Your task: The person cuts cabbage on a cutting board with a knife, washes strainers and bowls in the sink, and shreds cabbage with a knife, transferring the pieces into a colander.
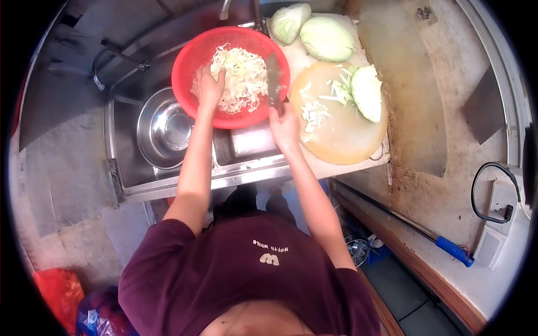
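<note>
Inside a red plastic colander (184, 106) lies a heap of shredded cabbage (246, 73). My left hand (210, 88) reaches into its left side, touching the shreds with thumb and fingers apart. At the colander's right rim, my right hand (284, 124) grips the handle of a cleaver (273, 75), its blade blurred and held over the rim. To the right, a round cutting board (342, 143) carries a cut piece of cabbage (367, 95) and some loose cabbage shreds (314, 115).
Two whole cabbages (327, 39) (289, 23) sit behind the board. Under the colander is a steel sink (126, 162), with a metal bowl (165, 131) in its left basin. A tap (106, 56) stands at the left, and a blue-handled pole (454, 250) leans at the right.
</note>
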The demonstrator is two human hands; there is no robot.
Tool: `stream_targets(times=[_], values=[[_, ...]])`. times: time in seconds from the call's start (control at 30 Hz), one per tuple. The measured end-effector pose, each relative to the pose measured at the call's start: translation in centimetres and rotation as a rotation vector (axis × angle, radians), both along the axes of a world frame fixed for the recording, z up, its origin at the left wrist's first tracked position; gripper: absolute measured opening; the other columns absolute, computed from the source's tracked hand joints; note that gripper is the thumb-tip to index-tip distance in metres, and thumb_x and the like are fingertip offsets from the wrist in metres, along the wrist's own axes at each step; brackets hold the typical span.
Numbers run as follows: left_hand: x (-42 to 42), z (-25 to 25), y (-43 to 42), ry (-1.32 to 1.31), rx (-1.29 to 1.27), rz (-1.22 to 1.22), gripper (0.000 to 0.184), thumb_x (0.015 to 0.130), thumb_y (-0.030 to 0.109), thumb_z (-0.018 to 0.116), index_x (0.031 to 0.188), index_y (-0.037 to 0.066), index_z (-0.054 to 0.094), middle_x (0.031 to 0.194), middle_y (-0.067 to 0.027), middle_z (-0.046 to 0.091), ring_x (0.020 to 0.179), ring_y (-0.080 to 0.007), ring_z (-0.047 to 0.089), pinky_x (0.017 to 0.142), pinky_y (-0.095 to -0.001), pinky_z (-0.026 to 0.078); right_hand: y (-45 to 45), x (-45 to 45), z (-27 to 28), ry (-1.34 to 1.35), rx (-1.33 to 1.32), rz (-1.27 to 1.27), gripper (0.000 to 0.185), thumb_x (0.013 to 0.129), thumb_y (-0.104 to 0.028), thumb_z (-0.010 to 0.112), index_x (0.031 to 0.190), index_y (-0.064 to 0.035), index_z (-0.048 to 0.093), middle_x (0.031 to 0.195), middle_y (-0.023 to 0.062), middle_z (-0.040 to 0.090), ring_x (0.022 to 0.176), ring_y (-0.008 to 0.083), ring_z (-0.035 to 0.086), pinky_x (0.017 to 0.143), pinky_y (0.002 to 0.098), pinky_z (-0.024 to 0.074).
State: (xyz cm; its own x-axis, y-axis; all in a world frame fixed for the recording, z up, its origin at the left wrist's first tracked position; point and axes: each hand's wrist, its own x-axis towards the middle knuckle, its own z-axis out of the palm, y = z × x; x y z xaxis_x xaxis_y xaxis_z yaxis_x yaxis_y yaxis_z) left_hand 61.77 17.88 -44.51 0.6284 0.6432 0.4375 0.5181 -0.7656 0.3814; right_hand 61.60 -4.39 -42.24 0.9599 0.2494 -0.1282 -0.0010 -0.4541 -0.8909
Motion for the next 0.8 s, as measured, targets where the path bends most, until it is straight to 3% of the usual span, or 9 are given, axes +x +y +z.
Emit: stream_targets(times=[0.03,0.13,0.2,0.27,0.37,0.47,0.6,0.7,0.8], values=[[-0.6,-0.5,0.0,0.017,0.035,0.032,0.047,0.078,0.032,0.062,0.112,0.001,0.054,0.115,-0.0193,0.054,0.106,-0.0347,0.051,0.090,-0.0417,0.040,-1.1,0.1,0.4,-0.011,-0.031,-0.002,0.031,0.082,-0.028,0.058,0.100,-0.0029,0.056,0.069,0.0174,0.060,0.067,0.0303,0.062,0.061,0.0389,0.0456],[0.2,0.1,-4.2,-0.257,-0.275,-0.295,0.043,0.080,0.028,0.060,0.112,-0.001,0.054,0.118,-0.0213,0.051,0.109,-0.0347,0.049,0.091,-0.0404,0.040,-5.3,-0.2,1.8,-0.022,0.056,-0.082,0.029,0.082,-0.027,0.058,0.099,-0.0034,0.056,0.071,0.0172,0.061,0.067,0.0297,0.062,0.062,0.0376,0.0458],[1.1,0.2,-9.6,-0.219,-0.399,-0.463,0.043,0.080,0.026,0.060,0.111,-0.002,0.053,0.119,-0.0234,0.049,0.109,-0.0345,0.049,0.092,-0.0395,0.040,-9.0,-0.5,1.7,-0.074,0.062,-0.123,0.027,0.083,-0.025,0.058,0.098,-0.0031,0.056,0.072,0.0163,0.062,0.066,0.0288,0.062,0.063,0.0370,0.0460],[1.6,-1.9,-14.2,-0.080,-0.341,-0.772,0.054,0.078,0.031,0.063,0.119,0.000,0.047,0.123,-0.0248,0.045,0.115,-0.0380,0.043,0.097,-0.0431,0.035,-12.9,-1.2,2.3,-0.029,-0.041,-0.188,0.029,0.083,-0.022,0.061,0.098,0.0020,0.056,0.074,0.0126,0.060,0.068,0.0143,0.055,0.064,0.0305,0.0449],[1.4,-2.4,-19.8,0.066,-0.047,-0.785,0.067,0.078,0.040,0.063,0.130,0.005,0.039,0.130,-0.0263,0.037,0.123,-0.0426,0.032,0.103,-0.0463,0.027,-18.0,-2.6,3.0,-0.057,-0.273,-0.246,0.027,0.083,-0.021,0.060,0.097,0.0020,0.056,0.071,0.0116,0.059,0.066,0.0138,0.054,0.063,0.0302,0.0445],[4.0,-3.8,-22.3,0.116,-0.130,-0.734,0.081,0.075,0.048,0.063,0.136,0.005,0.030,0.136,-0.0289,0.027,0.126,-0.0473,0.023,0.106,-0.0487,0.021,-21.9,-3.9,2.5,-0.002,-0.254,-0.327,0.025,0.083,-0.023,0.058,0.097,-0.0028,0.057,0.078,0.0192,0.063,0.075,0.0364,0.062,0.066,0.0413,0.0458],[9.7,-4.4,-24.6,-0.010,-0.375,-0.948,0.080,0.077,0.048,0.061,0.134,0.000,0.031,0.137,-0.0292,0.026,0.127,-0.0437,0.025,0.106,-0.0465,0.022,-24.9,-5.0,1.9,-0.040,-0.158,-0.347,0.024,0.082,-0.019,0.060,0.097,-0.0001,0.057,0.074,0.0167,0.062,0.067,0.0254,0.062,0.064,0.0353,0.0469],[12.9,-1.9,-26.0,0.012,-0.360,-0.757,0.072,0.075,0.049,0.062,0.122,-0.002,0.043,0.122,-0.0260,0.042,0.118,-0.0382,0.038,0.096,-0.0455,0.033,-26.7,-5.7,0.3,-0.115,-0.059,-0.407,0.022,0.083,-0.016,0.061,0.096,0.0011,0.056,0.073,0.0135,0.063,0.064,0.0178,0.060,0.062,0.0310,0.0471],[15.6,-0.3,-28.7,0.269,-0.468,-0.559,0.075,0.069,0.055,0.066,0.111,-0.004,0.048,0.110,-0.0216,0.051,0.108,-0.0337,0.047,0.089,-0.0439,0.039,-27.1,-5.6,0.8,-0.072,-0.044,-0.456,0.016,0.085,-0.011,0.059,0.094,0.0019,0.055,0.072,0.0010,0.055,0.064,0.0055,0.047,0.057,0.0212,0.0406]])
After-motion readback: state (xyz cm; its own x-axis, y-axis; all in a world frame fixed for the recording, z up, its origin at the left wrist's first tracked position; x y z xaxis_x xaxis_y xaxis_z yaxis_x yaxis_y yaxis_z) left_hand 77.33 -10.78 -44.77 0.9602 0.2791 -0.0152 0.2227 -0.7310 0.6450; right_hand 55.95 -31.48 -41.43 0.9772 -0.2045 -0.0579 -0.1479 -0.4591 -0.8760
